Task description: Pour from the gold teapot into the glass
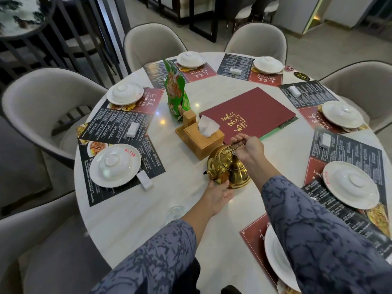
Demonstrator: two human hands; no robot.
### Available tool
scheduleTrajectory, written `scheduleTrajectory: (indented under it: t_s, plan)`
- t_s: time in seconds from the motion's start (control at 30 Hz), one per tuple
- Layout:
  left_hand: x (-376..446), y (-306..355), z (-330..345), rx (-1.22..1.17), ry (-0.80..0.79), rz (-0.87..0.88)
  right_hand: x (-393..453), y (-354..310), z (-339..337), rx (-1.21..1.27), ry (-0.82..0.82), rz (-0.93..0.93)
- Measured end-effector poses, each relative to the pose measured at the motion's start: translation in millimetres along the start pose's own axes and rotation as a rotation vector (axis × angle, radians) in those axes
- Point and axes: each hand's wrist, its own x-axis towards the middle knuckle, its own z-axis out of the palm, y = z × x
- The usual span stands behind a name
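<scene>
The gold teapot [228, 168] stands on the white round table [131, 217], just in front of the wooden tissue box, with its spout pointing left. My right hand [249, 148] is closed around the teapot's top handle from the right. Palm up, my left hand [216, 197] touches the teapot's lower front side under the spout. The clear glass [175, 212] stands on the table nearer to me, just left of my left forearm, which hides part of it. It looks empty.
A wooden tissue box [199, 136], a green snack bag [176, 90] and a red menu [248, 113] sit mid-table. Place mats with white plates and upturned bowls [115, 164] ring the edge, one [280, 259] under my right arm. Grey chairs [40, 111] surround the table.
</scene>
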Motion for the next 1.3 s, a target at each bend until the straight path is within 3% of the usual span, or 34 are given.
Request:
scheduleTrajectory:
  t_s: [0.7, 0.93, 1.13, 1.3]
  plan:
    - [19.1, -5.4, -10.7, 0.066, -0.033, -0.023, -0.6, -4.7, -5.8, -0.017, -0.017, 0.007]
    - [9.7, 0.0, -10.9, 0.049, -0.018, -0.013, 0.5, -6.5, -10.6, -0.136, -0.031, 0.042]
    - [-6.2, -1.8, -11.0, 0.197, 0.051, 0.019, -3.9, -10.9, -20.0, -0.491, 0.004, 0.039]
    - [-35.9, -18.0, -15.6, 0.516, 0.046, 0.077, -19.5, 7.2, -40.4, -0.849, 0.171, -0.203]
